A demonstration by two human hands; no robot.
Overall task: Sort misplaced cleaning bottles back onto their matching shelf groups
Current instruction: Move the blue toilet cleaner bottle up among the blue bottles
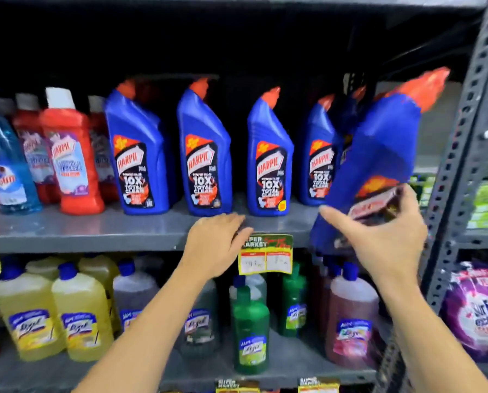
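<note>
My right hand (384,239) grips the lower part of a blue Harpic bottle (379,154) with an orange cap, tilted to the right in front of the right end of the grey metal shelf (81,231). Several matching blue Harpic bottles (203,154) stand upright in a row on that shelf. My left hand (214,245) rests on the shelf's front edge just below the row, fingers slightly spread, holding nothing. Red Harpic bottles (72,157) with white caps stand left of the blue row, and a light blue Colin spray bottle (7,165) is at the far left.
The shelf below holds yellow (81,316), green (249,324) and pink (350,321) Lizol bottles. A price tag (265,253) hangs from the shelf edge between my hands. A perforated grey upright (461,154) stands at the right, with purple Surf Excel packs (475,310) beyond it.
</note>
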